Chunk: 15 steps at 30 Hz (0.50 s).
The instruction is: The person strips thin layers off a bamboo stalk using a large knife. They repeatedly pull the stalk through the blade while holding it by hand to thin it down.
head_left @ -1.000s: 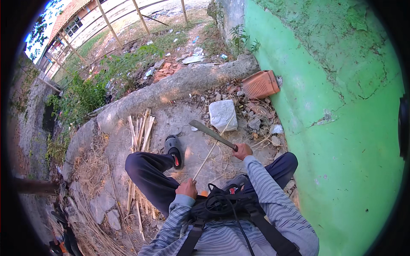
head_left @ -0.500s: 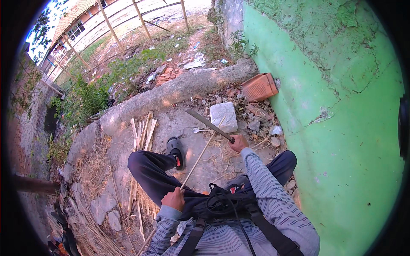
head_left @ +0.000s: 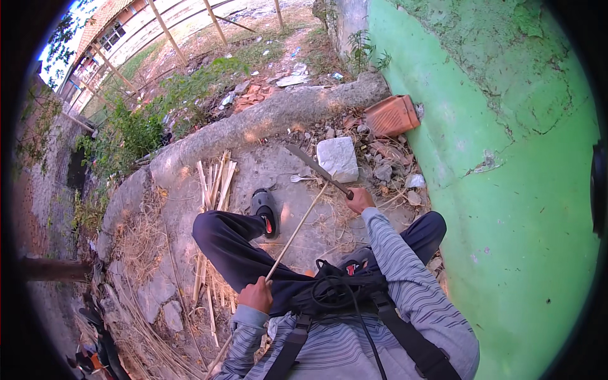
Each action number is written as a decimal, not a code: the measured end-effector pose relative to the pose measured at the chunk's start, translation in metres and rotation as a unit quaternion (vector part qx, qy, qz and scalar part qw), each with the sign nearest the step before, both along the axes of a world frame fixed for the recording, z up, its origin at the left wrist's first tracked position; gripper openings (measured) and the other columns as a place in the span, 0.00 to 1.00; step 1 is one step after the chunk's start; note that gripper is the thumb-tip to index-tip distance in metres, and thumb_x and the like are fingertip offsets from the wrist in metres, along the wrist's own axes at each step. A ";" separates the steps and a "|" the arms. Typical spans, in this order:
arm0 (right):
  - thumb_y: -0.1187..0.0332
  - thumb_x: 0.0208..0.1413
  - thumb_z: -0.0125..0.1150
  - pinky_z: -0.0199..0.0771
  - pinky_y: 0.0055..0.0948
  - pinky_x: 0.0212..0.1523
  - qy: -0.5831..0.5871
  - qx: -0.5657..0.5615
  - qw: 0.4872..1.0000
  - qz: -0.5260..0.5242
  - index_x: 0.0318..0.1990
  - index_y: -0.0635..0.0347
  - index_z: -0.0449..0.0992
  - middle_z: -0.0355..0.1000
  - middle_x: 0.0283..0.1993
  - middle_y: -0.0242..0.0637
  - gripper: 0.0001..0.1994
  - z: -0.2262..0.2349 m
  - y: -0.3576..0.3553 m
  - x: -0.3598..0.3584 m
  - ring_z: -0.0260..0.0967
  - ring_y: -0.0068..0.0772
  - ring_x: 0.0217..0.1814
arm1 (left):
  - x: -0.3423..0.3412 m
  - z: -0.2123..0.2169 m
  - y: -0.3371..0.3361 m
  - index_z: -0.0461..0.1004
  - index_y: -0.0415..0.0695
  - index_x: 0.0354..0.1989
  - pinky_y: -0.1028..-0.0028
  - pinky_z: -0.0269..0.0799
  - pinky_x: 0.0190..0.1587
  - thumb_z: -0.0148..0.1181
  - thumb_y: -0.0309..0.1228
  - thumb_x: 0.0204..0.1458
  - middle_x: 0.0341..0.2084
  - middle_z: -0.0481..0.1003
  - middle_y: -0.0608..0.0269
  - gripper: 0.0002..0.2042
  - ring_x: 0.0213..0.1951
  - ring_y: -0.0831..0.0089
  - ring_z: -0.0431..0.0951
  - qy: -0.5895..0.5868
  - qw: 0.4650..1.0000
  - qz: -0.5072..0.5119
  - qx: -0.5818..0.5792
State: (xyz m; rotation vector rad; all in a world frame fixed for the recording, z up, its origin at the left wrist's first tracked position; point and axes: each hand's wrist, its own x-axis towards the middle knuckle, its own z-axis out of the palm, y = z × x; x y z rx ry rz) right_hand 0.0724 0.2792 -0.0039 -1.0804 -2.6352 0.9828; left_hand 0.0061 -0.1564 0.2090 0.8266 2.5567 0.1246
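Head view: the left hand [head_left: 256, 295] has its fingers wrapped tight round the near end of a thin bamboo stick [head_left: 296, 229], which slants up and away from them toward the right hand [head_left: 360, 199]. Those fingers are clenched on the handle of a machete [head_left: 315, 167], blade reaching beyond them, meeting the stick's far end just beside a pale stone block [head_left: 337, 158].

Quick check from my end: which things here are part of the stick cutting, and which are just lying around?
In use:
left hand gripping the thin stick
right hand holding the machete
pile of split sticks, probably

Lying about:
white stone block
orange clay pot by the green wall
litter
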 end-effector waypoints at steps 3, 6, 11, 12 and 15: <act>0.58 0.48 0.63 0.76 0.48 0.37 -0.002 0.004 1.000 0.025 0.37 0.54 0.80 0.77 0.30 0.49 0.12 -0.001 -0.021 0.010 0.76 0.59 0.36 | -0.001 -0.006 -0.004 0.71 0.47 0.36 0.41 0.72 0.31 0.51 0.43 0.62 0.23 0.77 0.40 0.13 0.27 0.37 0.78 0.011 1.000 -0.003 -0.008; 0.58 0.48 0.63 0.76 0.49 0.38 0.013 -0.010 0.997 0.080 0.37 0.54 0.80 0.77 0.31 0.49 0.13 0.010 -0.051 0.012 0.76 0.58 0.37 | -0.003 0.000 0.013 0.71 0.46 0.35 0.43 0.73 0.30 0.52 0.43 0.62 0.22 0.76 0.40 0.12 0.28 0.38 0.78 0.027 1.000 0.003 -0.006; 0.58 0.48 0.63 0.76 0.47 0.40 -0.036 -0.012 0.998 -0.053 0.37 0.57 0.81 0.78 0.32 0.50 0.14 -0.022 -0.003 0.032 0.76 0.58 0.38 | -0.004 0.010 -0.007 0.72 0.45 0.36 0.44 0.73 0.31 0.52 0.42 0.62 0.22 0.76 0.40 0.13 0.27 0.38 0.78 -0.021 0.999 -0.046 -0.009; 0.58 0.48 0.62 0.76 0.47 0.40 -0.033 0.006 0.998 -0.053 0.37 0.57 0.81 0.78 0.33 0.50 0.14 -0.026 -0.002 0.034 0.76 0.58 0.38 | -0.006 0.008 -0.010 0.72 0.44 0.36 0.44 0.74 0.31 0.52 0.42 0.62 0.22 0.76 0.40 0.13 0.27 0.38 0.78 -0.029 0.998 -0.049 -0.011; 0.58 0.48 0.62 0.76 0.49 0.42 -0.048 -0.043 0.998 -0.012 0.39 0.56 0.81 0.78 0.36 0.51 0.15 -0.030 -0.015 0.033 0.76 0.58 0.41 | -0.017 0.000 -0.009 0.73 0.44 0.36 0.44 0.74 0.33 0.52 0.41 0.62 0.21 0.76 0.40 0.13 0.28 0.37 0.78 -0.019 0.999 -0.050 -0.007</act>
